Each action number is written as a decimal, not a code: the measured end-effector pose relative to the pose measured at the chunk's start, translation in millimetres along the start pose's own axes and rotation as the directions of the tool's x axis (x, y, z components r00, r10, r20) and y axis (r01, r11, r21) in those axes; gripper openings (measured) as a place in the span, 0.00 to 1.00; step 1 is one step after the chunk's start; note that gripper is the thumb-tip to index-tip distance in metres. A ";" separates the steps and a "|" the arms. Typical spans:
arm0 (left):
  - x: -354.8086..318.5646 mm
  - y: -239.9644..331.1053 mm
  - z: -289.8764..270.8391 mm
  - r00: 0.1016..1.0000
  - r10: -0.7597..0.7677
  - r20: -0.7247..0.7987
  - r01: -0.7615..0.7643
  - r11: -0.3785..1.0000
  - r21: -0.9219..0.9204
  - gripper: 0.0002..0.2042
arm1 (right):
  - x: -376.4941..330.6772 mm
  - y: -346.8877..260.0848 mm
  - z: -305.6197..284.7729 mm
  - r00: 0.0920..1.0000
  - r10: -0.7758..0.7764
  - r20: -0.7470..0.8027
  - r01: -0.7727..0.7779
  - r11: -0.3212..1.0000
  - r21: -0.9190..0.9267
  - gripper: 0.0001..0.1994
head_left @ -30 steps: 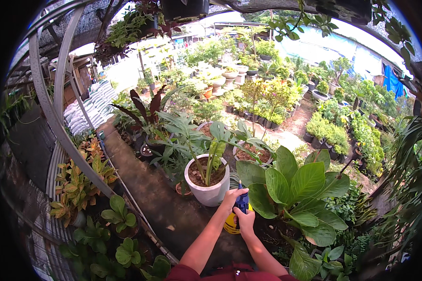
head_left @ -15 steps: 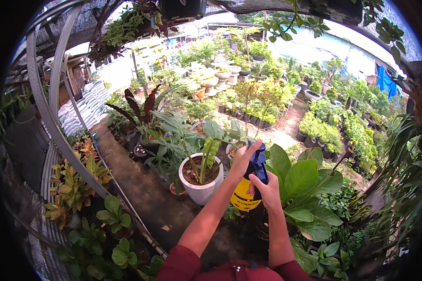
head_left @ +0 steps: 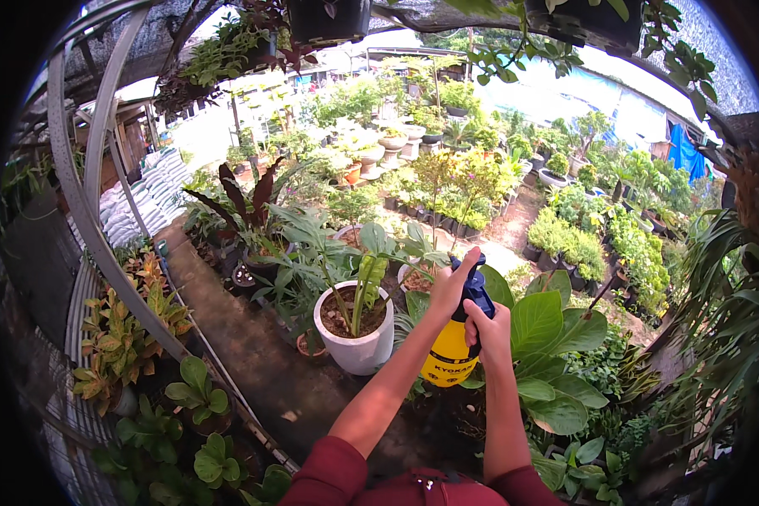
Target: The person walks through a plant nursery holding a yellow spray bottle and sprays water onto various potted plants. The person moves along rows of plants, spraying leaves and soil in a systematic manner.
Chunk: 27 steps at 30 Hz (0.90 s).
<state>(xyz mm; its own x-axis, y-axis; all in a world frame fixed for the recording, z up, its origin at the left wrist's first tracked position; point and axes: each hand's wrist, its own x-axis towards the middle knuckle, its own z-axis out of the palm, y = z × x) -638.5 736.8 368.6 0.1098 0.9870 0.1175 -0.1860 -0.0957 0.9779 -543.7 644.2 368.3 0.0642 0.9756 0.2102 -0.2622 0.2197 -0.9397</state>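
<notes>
A pump sprayer with a yellow bottle (head_left: 449,354) and a dark blue head (head_left: 478,291) is held out in front of me, tilted slightly. My left hand (head_left: 452,285) grips the left side of the head, its thumb pointing up; its other fingers are mostly hidden. Closed round the handle on the right side is my right hand (head_left: 491,327). Left of the sprayer stands a white pot (head_left: 356,350) with soil and a thick-stemmed green plant (head_left: 367,291). A broad-leaved plant (head_left: 538,327) grows close to my right hand.
A curved metal frame (head_left: 101,228) and a rail (head_left: 228,388) run along the left. Potted yellow-orange plants (head_left: 131,337) sit beside them. White sacks (head_left: 143,194) are stacked farther off. Dark pots (head_left: 329,21) hang overhead. Long drooping leaves (head_left: 721,312) crowd the right.
The sprayer and both hands have shifted slightly right, and more of the yellow bottle shows. The whole view has turned a little. Both hands keep their hold.
</notes>
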 end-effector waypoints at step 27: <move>-16.4 -9.0 57.0 0.983 0.144 -0.109 -0.133 0.986 0.104 0.34 | -18.5 -8.6 -41.3 0.993 -0.095 -0.074 0.093 0.995 -0.031 0.10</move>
<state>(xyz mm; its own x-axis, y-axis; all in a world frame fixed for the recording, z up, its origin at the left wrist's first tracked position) -583.0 714.1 367.8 -0.0257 0.9710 0.2377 -0.0964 -0.2390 0.9662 -502.8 624.0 361.4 0.1597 0.9471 0.2784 -0.2254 0.3096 -0.9238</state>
